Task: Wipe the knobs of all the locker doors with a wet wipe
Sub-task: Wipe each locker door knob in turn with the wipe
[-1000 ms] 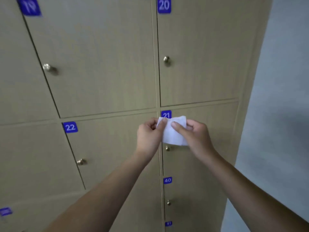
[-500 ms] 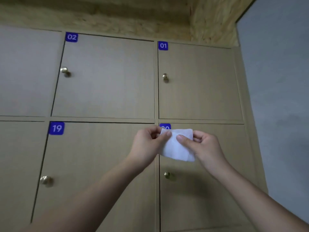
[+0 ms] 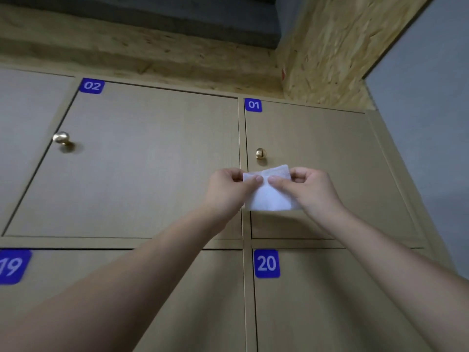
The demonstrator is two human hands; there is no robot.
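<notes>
Beige locker doors fill my view. Door 01's knob (image 3: pixel 260 153) sits just above the wet wipe (image 3: pixel 269 193), which my left hand (image 3: pixel 228 190) and right hand (image 3: pixel 311 190) pinch by its top edge; the right is marginally nearer.

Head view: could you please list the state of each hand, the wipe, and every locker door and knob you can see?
Left hand: pinches the wipe's upper left edge.
Right hand: pinches the wipe's upper right edge.
Wipe: held up between both hands, below knob 01, not touching it.
Door 01: closed.
Knob 01: untouched.
Door 02: closed.
Knob 02: untouched.
Door 20: closed, knob out of view.
</notes>
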